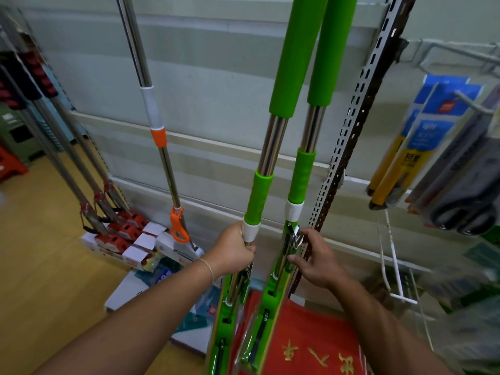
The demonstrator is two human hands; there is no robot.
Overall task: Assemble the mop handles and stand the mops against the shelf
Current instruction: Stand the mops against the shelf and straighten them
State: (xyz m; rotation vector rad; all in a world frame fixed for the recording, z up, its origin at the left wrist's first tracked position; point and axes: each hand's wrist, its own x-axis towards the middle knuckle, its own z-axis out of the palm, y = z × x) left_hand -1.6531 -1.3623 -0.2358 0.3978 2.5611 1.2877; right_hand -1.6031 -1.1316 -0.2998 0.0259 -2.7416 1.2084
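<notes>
Two green mops stand upright side by side in front of the grey shelf back panel (216,104). My left hand (232,250) grips the left green mop (273,147) just under its white collar. The fingers of my right hand (313,261) pinch the metal lever of the right green mop (311,131) below its white collar. Both mops have foam grips at the top, steel tubes and green frames low down, partly hidden by my arms.
An orange-and-white mop (159,136) leans on the panel at left, beside several red-handled mops (89,185) and boxes (130,239) on the floor. A slotted shelf upright (349,147) runs right of the green mops. Packaged goods (422,142) hang at right. A red cloth (311,342) lies below.
</notes>
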